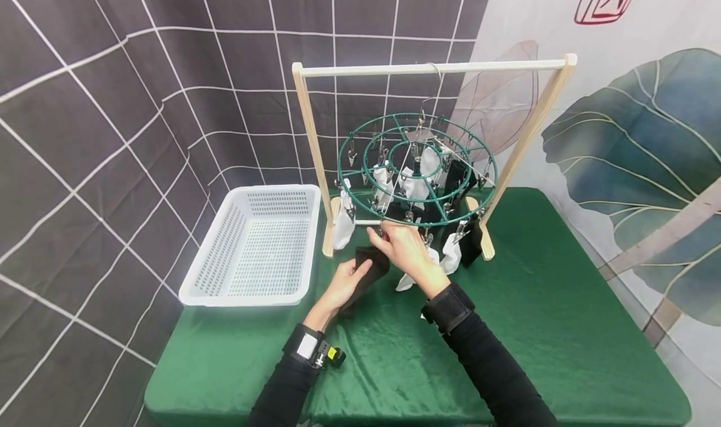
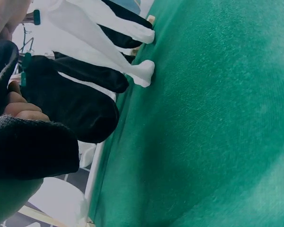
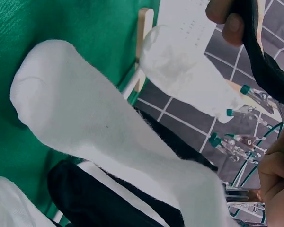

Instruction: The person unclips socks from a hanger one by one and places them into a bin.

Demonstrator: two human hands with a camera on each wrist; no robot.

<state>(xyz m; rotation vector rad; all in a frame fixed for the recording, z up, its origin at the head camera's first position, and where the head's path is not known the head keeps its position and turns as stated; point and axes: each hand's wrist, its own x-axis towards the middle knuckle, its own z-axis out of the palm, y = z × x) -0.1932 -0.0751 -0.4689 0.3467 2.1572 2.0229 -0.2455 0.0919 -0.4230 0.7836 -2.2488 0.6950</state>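
Note:
My left hand (image 1: 342,287) grips a black sock (image 1: 370,270) below the near-left rim of a round green clip hanger (image 1: 340,164). At that rim, my right hand (image 1: 410,250) pinches a metal clip, mostly hidden by the fingers. The right wrist view has the sock's cuff (image 3: 261,64) stretched up close to this clip. White socks (image 3: 99,113) and dark socks (image 2: 68,104) dangle from other clips around the hanger. One white sock (image 1: 344,221) hangs at the hanger's left side, apart from the hands.
A wooden stand (image 1: 372,71) carries the hanger by a hook on its top bar. To the left sits a white plastic basket (image 1: 248,301) with nothing seen inside. Green cloth (image 1: 541,327) covers the table. Behind are a grey grid curtain (image 1: 248,64) and a leaf-patterned one (image 1: 636,139).

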